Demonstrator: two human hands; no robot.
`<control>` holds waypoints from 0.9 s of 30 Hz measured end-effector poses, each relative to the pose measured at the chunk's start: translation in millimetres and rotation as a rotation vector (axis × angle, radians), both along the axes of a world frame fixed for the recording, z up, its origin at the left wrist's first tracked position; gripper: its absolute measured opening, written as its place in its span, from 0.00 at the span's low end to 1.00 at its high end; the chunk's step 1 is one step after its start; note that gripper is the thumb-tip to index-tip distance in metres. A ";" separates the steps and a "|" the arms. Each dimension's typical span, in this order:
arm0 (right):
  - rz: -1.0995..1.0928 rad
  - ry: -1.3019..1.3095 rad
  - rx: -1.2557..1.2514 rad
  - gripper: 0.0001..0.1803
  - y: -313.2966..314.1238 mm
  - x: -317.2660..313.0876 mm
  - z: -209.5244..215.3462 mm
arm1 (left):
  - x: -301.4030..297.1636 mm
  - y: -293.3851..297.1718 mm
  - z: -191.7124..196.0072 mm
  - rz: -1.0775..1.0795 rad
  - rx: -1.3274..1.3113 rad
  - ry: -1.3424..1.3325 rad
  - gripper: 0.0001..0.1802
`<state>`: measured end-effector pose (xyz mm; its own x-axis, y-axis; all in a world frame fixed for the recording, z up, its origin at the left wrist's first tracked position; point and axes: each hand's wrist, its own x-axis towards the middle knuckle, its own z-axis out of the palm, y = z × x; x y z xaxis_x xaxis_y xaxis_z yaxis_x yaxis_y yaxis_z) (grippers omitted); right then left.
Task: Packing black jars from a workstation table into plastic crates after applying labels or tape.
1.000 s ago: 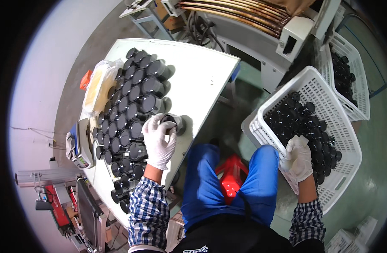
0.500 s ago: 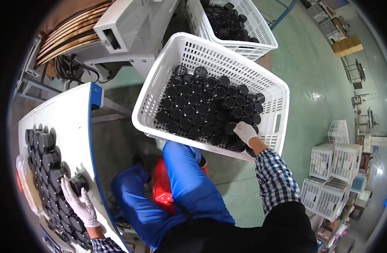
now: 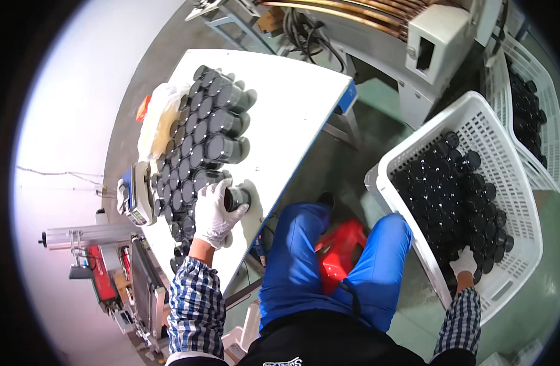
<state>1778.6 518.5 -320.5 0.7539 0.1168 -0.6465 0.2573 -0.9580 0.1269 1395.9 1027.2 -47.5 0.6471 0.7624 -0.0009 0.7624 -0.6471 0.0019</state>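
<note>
My left hand (image 3: 214, 215), in a white glove, is over the white table (image 3: 280, 116). Its thumb and fingers are closed around a dark round jar (image 3: 238, 196) at the near right end of a block of similar black-topped jars (image 3: 202, 131). Over on the right, my gloved right hand (image 3: 464, 263) reaches into a white slotted basket (image 3: 516, 201). Its fingers are bunched among the many black jars (image 3: 435, 189) heaped there; what they grip, if anything, is hidden.
A second white basket (image 3: 555, 146) of black pieces stands behind the first. A grey machine (image 3: 441, 43) is at the back. Beside the table's jars lie a plastic bag (image 3: 160, 122) and a small scale (image 3: 139, 198). A red stool (image 3: 338, 262) sits between my legs.
My view has swung left, so the table now sits nearer the middle and the basket at the right. My left hand stays at the same jar; my right hand remains among the basket's jars.
</note>
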 end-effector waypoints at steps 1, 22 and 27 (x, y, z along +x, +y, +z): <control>-0.006 0.009 0.003 0.44 0.1 3.1 -3.9 | -7.9 -5.5 2.6 0.027 0.021 0.056 0.39; 1.007 -0.051 0.705 0.27 407.8 -148.1 308.2 | -20.0 -79.1 -32.9 -0.117 -0.445 -0.748 0.23; 1.160 -0.071 0.606 0.28 482.9 -221.3 294.1 | -42.8 -55.2 -63.7 0.103 -0.573 -1.033 0.36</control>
